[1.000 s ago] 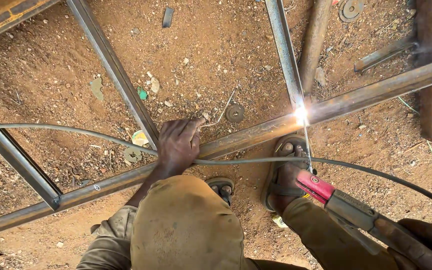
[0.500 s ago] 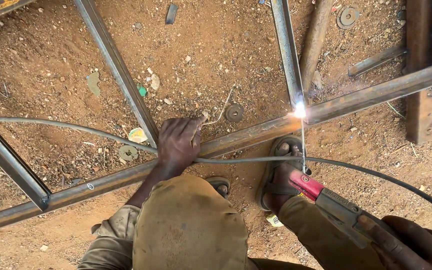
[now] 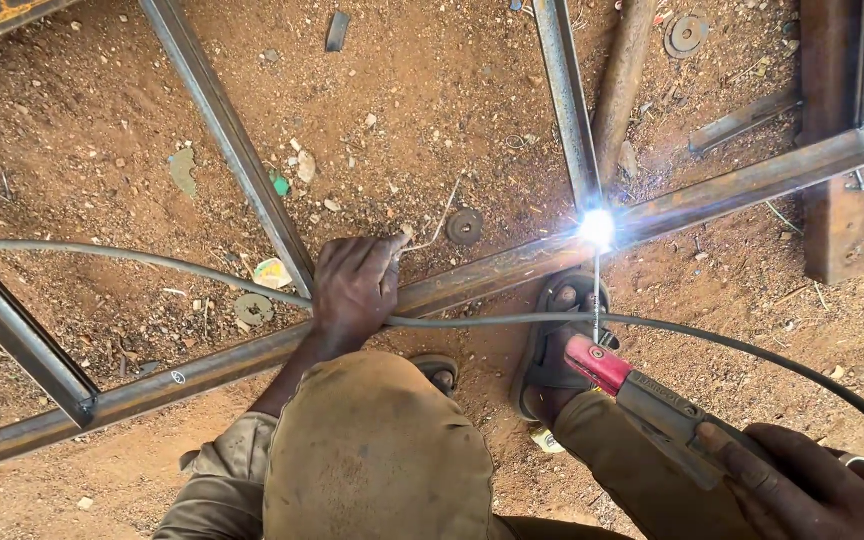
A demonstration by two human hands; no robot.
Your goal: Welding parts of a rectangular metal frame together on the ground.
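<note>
— What takes up most of the view?

— Red-brown dirt ground [image 3: 102, 120], strewn with pebbles and scraps, and on it a metal frame [image 3: 232, 170] of rusty square tubes. One long bar [image 3: 492, 272] runs from lower left up to the right; shorter bars meet it at angles.

— And the person?

— Crouched over it in dusty tan trousers, one knee [image 3: 372, 450] filling the lower middle. A sandalled foot [image 3: 552, 340] sits just below the long bar, near the bright spot.

— What is each hand doing?

— The left hand [image 3: 354, 290] lies palm-down on the long bar, fingers curled over its edge where a cross bar joins it. The right hand [image 3: 812, 490], at the lower right corner, is wrapped around the handle of a welding holder [image 3: 652, 395] with a red tip.

— Where is the rod?

— A thin welding rod [image 3: 596, 290] rises from the red tip straight up to the joint where an upright bar meets the long bar. Its end touches the white arc [image 3: 597, 228], with faint smoke above.

— Anything smaller?

— A grey cable [image 3: 152, 258] crosses the whole scene, passing under the left hand and curving off to the right. A round washer [image 3: 465, 226] lies in the dirt just above the long bar, another disc [image 3: 252, 309] left of the hand, and a green scrap [image 3: 280, 184] beside the slanting bar.
</note>
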